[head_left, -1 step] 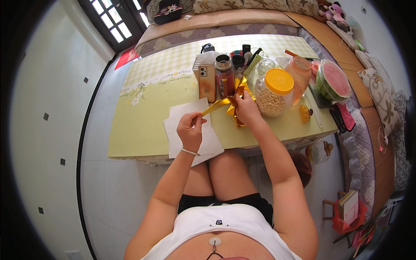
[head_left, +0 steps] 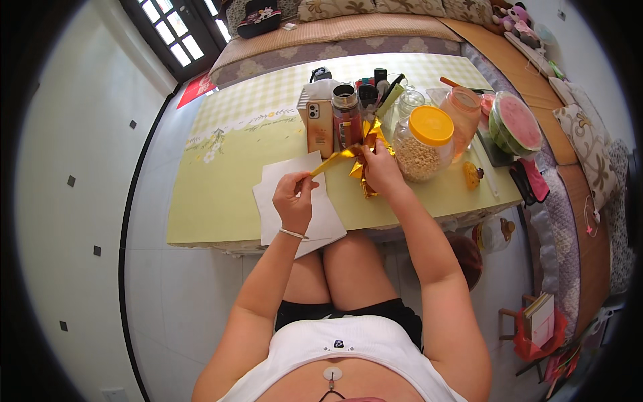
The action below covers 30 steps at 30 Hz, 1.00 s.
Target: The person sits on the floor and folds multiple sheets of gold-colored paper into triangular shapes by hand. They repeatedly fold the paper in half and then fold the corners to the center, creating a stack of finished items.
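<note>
A shiny gold ribbon (head_left: 335,161) stretches taut between my two hands above the yellow table (head_left: 221,194). My left hand (head_left: 295,199) pinches its left end over white sheets of paper (head_left: 295,208). My right hand (head_left: 383,167) grips a bunch of folded gold ribbon loops (head_left: 367,137) beside a clear jar with a yellow lid (head_left: 422,144). Both hands are closed on the ribbon.
Behind the hands stand a phone in an orange case (head_left: 320,127), a metal flask (head_left: 346,114), a pen holder (head_left: 378,84), a pink-lidded jar (head_left: 464,110) and a halved watermelon (head_left: 514,124). A long bench with cushions (head_left: 348,27) runs behind the table. A red basket (head_left: 539,328) sits at lower right.
</note>
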Each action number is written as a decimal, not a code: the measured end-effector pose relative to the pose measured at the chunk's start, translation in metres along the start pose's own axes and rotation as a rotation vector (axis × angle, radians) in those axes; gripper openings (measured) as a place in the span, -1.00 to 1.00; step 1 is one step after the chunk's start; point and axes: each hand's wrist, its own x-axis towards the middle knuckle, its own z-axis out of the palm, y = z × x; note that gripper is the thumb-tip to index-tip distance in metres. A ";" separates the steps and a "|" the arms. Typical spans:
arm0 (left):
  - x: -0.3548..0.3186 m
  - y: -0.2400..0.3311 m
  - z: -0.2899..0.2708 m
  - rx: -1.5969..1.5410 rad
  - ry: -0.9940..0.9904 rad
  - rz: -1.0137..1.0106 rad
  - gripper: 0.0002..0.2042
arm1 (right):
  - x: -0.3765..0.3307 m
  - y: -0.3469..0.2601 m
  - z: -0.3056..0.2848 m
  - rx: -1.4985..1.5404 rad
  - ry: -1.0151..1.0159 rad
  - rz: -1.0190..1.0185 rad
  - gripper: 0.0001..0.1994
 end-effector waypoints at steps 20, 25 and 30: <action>0.019 -0.026 0.076 0.449 -0.334 0.522 -0.90 | -0.047 -0.008 -0.005 0.169 0.401 -0.128 -0.80; 0.013 -0.021 0.083 0.488 -0.366 0.480 -0.90 | -0.067 -0.001 0.004 0.264 0.635 -0.145 -0.71; 0.013 -0.009 0.089 0.434 -0.385 0.471 -0.88 | -0.070 -0.009 -0.007 0.277 0.613 -0.135 -0.59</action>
